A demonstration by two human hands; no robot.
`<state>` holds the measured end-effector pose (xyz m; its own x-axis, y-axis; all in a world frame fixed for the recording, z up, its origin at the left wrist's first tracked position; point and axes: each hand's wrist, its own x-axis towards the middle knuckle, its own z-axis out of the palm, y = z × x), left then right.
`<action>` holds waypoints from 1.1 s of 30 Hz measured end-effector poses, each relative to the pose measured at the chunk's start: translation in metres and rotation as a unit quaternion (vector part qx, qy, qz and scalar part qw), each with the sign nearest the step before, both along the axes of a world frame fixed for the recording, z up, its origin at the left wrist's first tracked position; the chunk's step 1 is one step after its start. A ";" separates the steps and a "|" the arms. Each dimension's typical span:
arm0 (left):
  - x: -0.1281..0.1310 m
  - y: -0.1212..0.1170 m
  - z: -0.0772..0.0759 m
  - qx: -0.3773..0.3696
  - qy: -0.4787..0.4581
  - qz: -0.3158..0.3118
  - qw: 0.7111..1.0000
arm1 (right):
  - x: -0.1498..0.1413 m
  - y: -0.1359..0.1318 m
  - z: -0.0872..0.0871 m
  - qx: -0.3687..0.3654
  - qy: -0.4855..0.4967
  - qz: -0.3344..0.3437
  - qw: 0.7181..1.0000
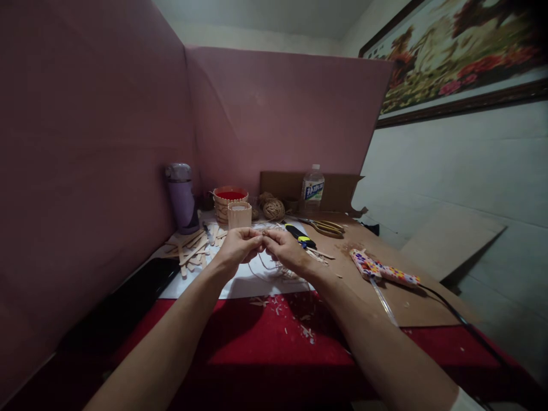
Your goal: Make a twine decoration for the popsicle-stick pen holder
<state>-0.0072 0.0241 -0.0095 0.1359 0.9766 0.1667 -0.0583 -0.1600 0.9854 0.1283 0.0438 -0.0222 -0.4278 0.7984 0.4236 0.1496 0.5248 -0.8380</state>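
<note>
Left hand (240,249) and right hand (283,249) pinch twine (264,233) at the fingertips. Risk: looped slack below the fingers may snag; cup (240,217) just beyond may tip if knocked.

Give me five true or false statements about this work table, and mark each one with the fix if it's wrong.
1. The left hand and right hand meet at the fingertips around a small brown piece. True.
2. The patterned glue gun is in the right hand. False: it lies on the brown cardboard.
3. The twine ball sits beyond the hands. True.
4. The scissors lie left of the purple bottle. False: they lie well to its right.
5. Loose wooden sticks are piled to the right of the right hand. False: that pile lies to the left of the left hand.
</note>
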 end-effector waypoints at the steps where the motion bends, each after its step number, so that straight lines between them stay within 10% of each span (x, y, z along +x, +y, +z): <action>1: 0.000 0.000 0.000 0.002 0.012 0.007 1.000 | 0.001 0.001 0.001 0.024 -0.016 -0.010 1.000; 6: 0.000 0.001 0.000 0.003 0.052 0.034 0.998 | 0.007 0.005 0.004 0.058 -0.089 -0.069 0.992; 15: -0.004 0.002 0.000 0.002 0.017 -0.029 0.999 | 0.010 -0.009 0.017 -0.091 -0.026 -0.012 0.995; 33: -0.004 0.009 -0.004 0.136 0.151 0.126 0.971 | 0.013 -0.006 0.014 -0.115 -0.022 -0.035 0.993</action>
